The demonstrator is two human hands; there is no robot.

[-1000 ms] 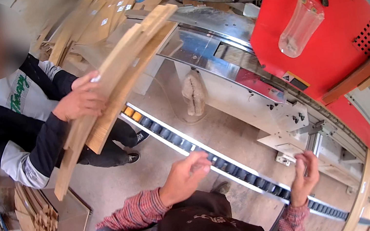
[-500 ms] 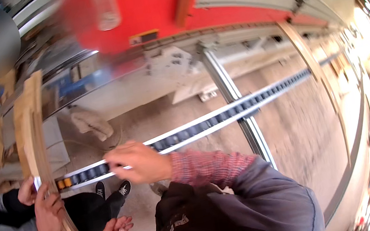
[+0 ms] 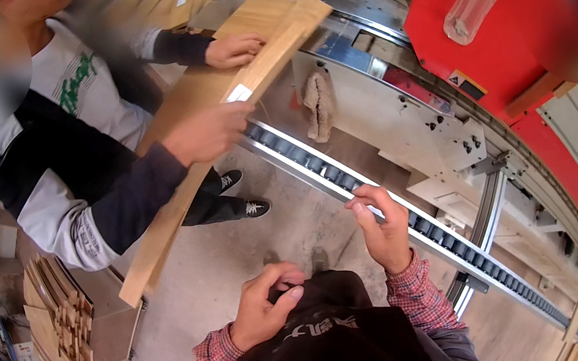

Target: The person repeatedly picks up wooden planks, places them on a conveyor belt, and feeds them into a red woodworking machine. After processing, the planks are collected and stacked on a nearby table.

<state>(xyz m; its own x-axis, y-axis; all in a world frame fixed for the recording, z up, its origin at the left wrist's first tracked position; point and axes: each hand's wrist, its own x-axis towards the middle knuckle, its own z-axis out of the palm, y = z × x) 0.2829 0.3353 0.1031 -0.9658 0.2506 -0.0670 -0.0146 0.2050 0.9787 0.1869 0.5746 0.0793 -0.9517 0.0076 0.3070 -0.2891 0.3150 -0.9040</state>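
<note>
Workshop floor with a roller conveyor (image 3: 351, 181) running past a red machine (image 3: 504, 42). Right hand (image 3: 383, 230) hovers just by the conveyor, fingers loosely curled, empty; left hand (image 3: 265, 308) rests on the dark apron (image 3: 333, 343), fingers together. Across the conveyor a co-worker's hands grip long wooden boards (image 3: 218, 131)

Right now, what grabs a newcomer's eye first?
The long wooden boards a co-worker carries slantwise at upper left, gripped in both hands. Next, the red machine housing at upper right, above the roller conveyor rail. The right hand hovers at that rail; the left hand rests on a dark apron.
</note>
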